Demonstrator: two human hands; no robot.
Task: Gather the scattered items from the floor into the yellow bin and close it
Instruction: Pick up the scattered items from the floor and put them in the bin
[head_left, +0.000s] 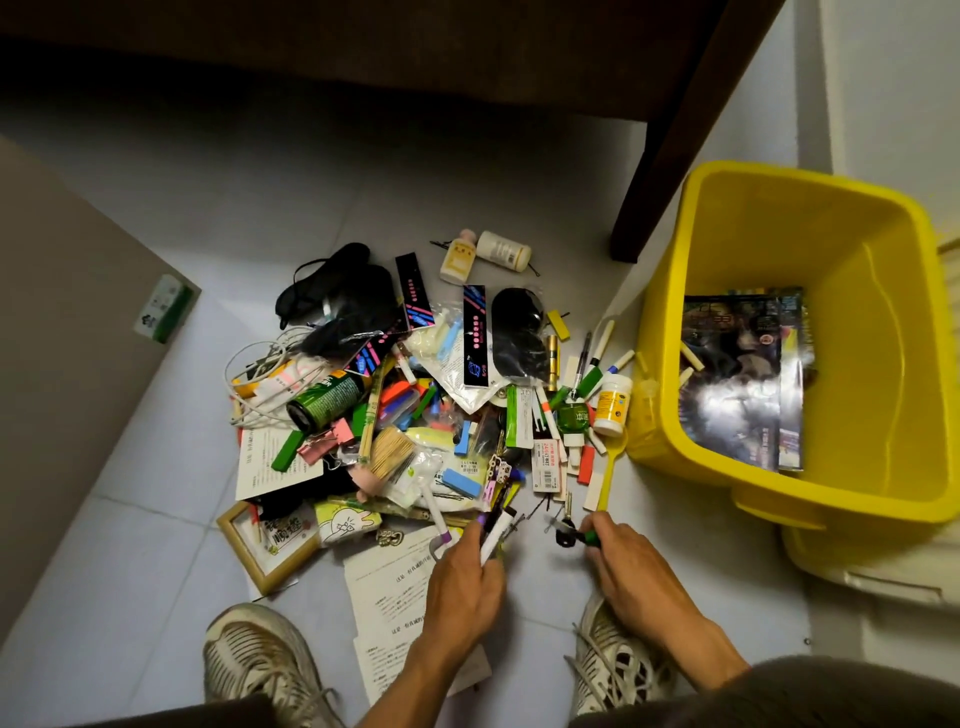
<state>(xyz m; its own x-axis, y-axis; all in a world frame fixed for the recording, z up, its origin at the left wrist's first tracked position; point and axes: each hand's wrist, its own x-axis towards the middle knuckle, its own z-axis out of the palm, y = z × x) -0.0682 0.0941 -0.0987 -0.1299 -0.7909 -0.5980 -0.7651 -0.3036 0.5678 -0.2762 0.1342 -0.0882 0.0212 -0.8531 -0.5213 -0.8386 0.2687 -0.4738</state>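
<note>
A heap of scattered items covers the floor tiles: pens, clips, bottles, a green can, cables, papers and a small wooden frame. The yellow bin stands open at the right, with dark magazines and a few pens inside. My left hand is at the heap's near edge, closed around a white marker with a purple cap and other pens. My right hand pinches a small black and green item just above the floor.
A dark wooden furniture leg stands behind the bin. A beige panel is at the left, with a green and white box against it. The bin's pale lid lies under the bin. My two shoes flank printed sheets.
</note>
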